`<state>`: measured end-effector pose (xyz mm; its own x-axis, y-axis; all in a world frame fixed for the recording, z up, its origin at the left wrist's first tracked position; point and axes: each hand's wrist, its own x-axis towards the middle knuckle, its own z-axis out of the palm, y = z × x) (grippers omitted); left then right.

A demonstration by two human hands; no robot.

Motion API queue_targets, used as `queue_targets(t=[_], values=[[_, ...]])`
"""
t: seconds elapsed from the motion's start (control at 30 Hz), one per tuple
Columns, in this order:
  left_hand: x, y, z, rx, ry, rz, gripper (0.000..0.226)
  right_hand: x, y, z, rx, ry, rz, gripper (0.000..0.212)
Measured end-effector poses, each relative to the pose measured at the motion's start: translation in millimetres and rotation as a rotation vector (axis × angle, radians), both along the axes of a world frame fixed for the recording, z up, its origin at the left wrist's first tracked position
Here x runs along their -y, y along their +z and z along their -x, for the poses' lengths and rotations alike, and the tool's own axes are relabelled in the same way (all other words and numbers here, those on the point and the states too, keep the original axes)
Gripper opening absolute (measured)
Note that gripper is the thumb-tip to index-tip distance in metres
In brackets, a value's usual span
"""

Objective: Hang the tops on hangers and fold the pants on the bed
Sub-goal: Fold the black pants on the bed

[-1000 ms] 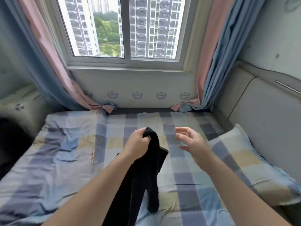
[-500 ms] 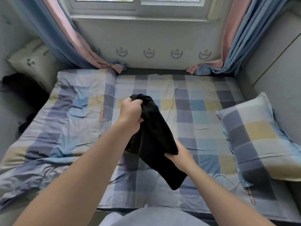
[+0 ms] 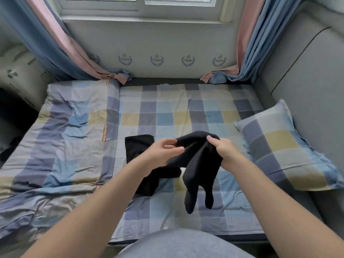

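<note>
Nearest, at the bottom edge: a grey-clad lap (image 3: pixel 184 244). Above it, two bare forearms stretched out over the bed (image 3: pixel 167 112), checked in blue, grey and yellow.

In mid-bed, the right hand (image 3: pixel 224 152) clenched round a bunched fold of the black pants (image 3: pixel 201 164), thumb on top, fingers curled under, holding that fold up off the sheet. Below this grip, two narrow leg ends dangling side by side over the cover. Just beside, the left hand (image 3: pixel 162 152) loose, fingers nearly straight and pointing right, laid against the cloth; no firm grasp to be seen there. Behind and under the left wrist, the rest of the pants lying on the bed, one squared end sticking out to the left.

Near the right forearm, a thin white cable (image 3: pixel 240 201) looped on the sheet. Further right, a checked pillow (image 3: pixel 279 146) against a grey padded headboard (image 3: pixel 307 81). On the left half of the bed, a crumpled duvet (image 3: pixel 65 136) in the same check.

At the far end, blue and pink curtains (image 3: pixel 55 43) trailing onto the bed at both sides, a pale wall (image 3: pixel 167 43) with a row of small crests, and above it the lower frame of a window (image 3: pixel 141 5).
</note>
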<state>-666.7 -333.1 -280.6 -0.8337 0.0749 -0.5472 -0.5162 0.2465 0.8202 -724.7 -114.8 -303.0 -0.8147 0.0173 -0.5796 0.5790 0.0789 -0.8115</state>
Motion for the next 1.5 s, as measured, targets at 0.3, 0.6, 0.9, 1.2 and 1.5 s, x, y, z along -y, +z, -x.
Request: queue_targets(t=[0.3, 0.6, 0.9, 1.2, 1.5], values=[[-22.1, -34.0, -36.5, -0.283, 0.101, 0.017, 0.042, 34.8, 63.2, -31.4, -0.054, 0.071, 0.507, 0.027], [9.3, 40.5, -36.6, -0.347, 0.459, -0.237, 0.018, 29.3, 71.0, -65.7, -0.493, 0.54, 0.011, 0.091], [-1.8, 69.5, -45.3, -0.441, 0.143, -0.121, 0.036, 59.4, 63.3, -75.7, -0.589, 0.51, -0.02, 0.029], [-4.7, 48.2, -49.0, -0.257, 0.168, -0.281, 0.061, 49.7, 91.6, -64.8, -0.459, 0.266, 0.197, 0.011], [-43.9, 1.7, -64.8, -0.142, -0.197, -0.158, 0.029, 36.3, 105.9, -23.4, -0.375, 0.016, 0.202, 0.02]])
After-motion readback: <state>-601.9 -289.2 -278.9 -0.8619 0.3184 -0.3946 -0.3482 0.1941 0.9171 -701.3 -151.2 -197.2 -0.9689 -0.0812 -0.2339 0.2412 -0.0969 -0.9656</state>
